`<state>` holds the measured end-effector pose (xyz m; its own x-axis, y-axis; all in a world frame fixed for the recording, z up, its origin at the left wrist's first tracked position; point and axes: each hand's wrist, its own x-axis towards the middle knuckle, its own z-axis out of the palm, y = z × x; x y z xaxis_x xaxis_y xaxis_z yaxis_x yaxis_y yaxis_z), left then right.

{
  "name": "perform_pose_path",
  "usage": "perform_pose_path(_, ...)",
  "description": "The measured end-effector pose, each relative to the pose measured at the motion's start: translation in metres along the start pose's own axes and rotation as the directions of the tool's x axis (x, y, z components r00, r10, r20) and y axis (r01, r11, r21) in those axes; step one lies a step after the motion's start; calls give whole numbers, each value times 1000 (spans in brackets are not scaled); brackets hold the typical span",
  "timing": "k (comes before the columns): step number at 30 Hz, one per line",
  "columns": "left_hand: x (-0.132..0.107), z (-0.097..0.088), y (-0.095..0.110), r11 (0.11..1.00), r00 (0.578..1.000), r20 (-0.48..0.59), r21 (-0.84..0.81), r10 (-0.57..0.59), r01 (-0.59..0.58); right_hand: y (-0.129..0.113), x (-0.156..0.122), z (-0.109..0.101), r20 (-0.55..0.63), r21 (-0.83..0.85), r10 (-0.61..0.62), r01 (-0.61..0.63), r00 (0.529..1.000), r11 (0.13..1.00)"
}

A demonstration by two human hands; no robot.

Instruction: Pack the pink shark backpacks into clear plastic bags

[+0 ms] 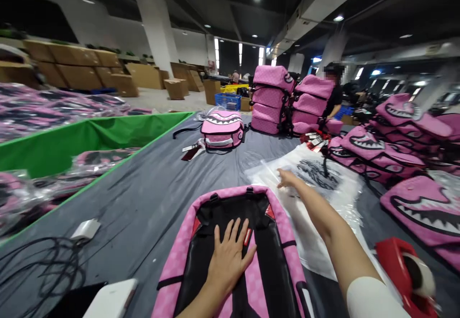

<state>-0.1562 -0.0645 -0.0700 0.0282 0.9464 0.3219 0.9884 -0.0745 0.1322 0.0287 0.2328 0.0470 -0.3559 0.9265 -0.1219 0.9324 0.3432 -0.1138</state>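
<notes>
A pink checkered backpack [179, 255] lies face down in front of me, its black back panel and straps upward. My left hand [230, 255] rests flat on that black panel, fingers spread, holding nothing. My right hand [286, 179] reaches forward and to the right, its fingers stretched out onto a stack of clear plastic bags [312, 174] printed with a dark shark-mouth design. It touches the top bag near its left edge.
The grey table [154, 188] holds another pink shark-mouth backpack [222, 130], stacked pink backpacks [273, 100] at the back and several more at right [381, 150]. A red tape dispenser [406, 272] sits at lower right. Black cables [46, 265] lie lower left. A person [334, 95] stands behind the stacks.
</notes>
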Motion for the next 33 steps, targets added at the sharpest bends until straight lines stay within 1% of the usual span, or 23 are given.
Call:
perform_pose_path(3, 2, -1, 3, 1000, 1000, -5, 0, -1, 1, 3, -38, -22, -27, 10, 103, -103, 994, 995)
perform_pose_path(5, 4, -3, 5, 1000, 1000, -6, 3, -1, 1, 2, -63, -40, -73, 13, 192, -191, 979, 981)
perform_pose_path(7, 4, -6, 7, 1000, 1000, -2, -3, 5, -5, -5, -89, -58, -116, 20, 245, -244, 963, 970)
perform_pose_path(8, 4, -7, 7, 1000, 1000, -4, -10, 8, -8, -12, -101, -65, -137, 25, 248, -247, 959, 969)
perform_pose_path(9, 3, -9, 6, 1000, 1000, -16, -20, 9, -10, -21, -114, -72, -161, 29, 234, -232, 959, 972)
perform_pose_path(11, 3, -10, 2, 998, 997, -78, -58, 9, -14, -45, -141, -79, -210, 25, 157, -155, 965, 988)
perform_pose_path(13, 2, -13, -3, 986, 984, -175, -160, 27, -55, -73, -170, -77, -242, 3, 42, -43, 969, 999)
perform_pose_path(14, 1, -15, -4, 965, 974, -223, -245, 34, -90, -87, -185, -72, -244, -12, -20, 18, 970, 1000)
perform_pose_path(15, -1, -19, -3, 928, 966, -256, -354, 28, -120, -99, -200, -65, -237, -26, -81, 77, 968, 997)
perform_pose_path(16, -4, -24, -1, 867, 965, -262, -480, 1, -132, -108, -216, -57, -223, -38, -137, 132, 965, 990)
perform_pose_path(17, -8, -31, 3, 782, 970, -237, -613, -45, -114, -116, -231, -46, -206, -42, -197, 192, 959, 980)
perform_pose_path(18, -15, -39, 8, 672, 978, -182, -737, -98, -70, -120, -246, -35, -193, -33, -258, 257, 947, 966)
perform_pose_path(19, -23, -47, 15, 546, 985, -105, -838, -139, -13, -122, -259, -22, -194, -14, -316, 319, 929, 948)
perform_pose_path(20, -31, -56, 23, 417, 988, -22, -908, -156, 46, -123, -271, -9, -213, 11, -360, 371, 908, 929)
perform_pose_path(21, -40, -65, 32, 300, 986, 52, -949, -157, 98, -122, -281, 4, -252, 35, -386, 407, 888, 913)
perform_pose_path(22, -48, -74, 40, 209, 982, 112, -967, -155, 144, -120, -289, 17, -301, 53, -395, 429, 868, 902)
perform_pose_path(23, -55, -81, 47, 147, 973, 162, -971, -166, 187, -119, -295, 29, -350, 62, -388, 435, 852, 898)
perform_pose_path(24, -61, -86, 52, 107, 958, 209, -967, -197, 232, -117, -299, 40, -388, 62, -374, 429, 842, 901)
perform_pose_path(26, -67, -94, 59, 40, 903, 298, -945, -309, 325, -117, -305, 56, -413, 44, -361, 415, 836, 909)
perform_pose_path(28, -70, -99, 60, -34, 840, 350, -928, -415, 370, -117, -309, 65, -396, 18, -353, 391, 848, 920)
perform_pose_path(29, -71, -101, 59, -67, 818, 361, -926, -447, 372, -117, -311, 67, -388, 3, -347, 378, 854, 926)
perform_pose_path(31, -71, -104, 58, -111, 804, 372, -925, -463, 363, -113, -318, 64, -382, -27, -348, 366, 856, 930)
perform_pose_path(33, -72, -107, 58, -135, 810, 377, -925, -449, 356, -107, -326, 57, -363, -36, -381, 396, 850, 918)
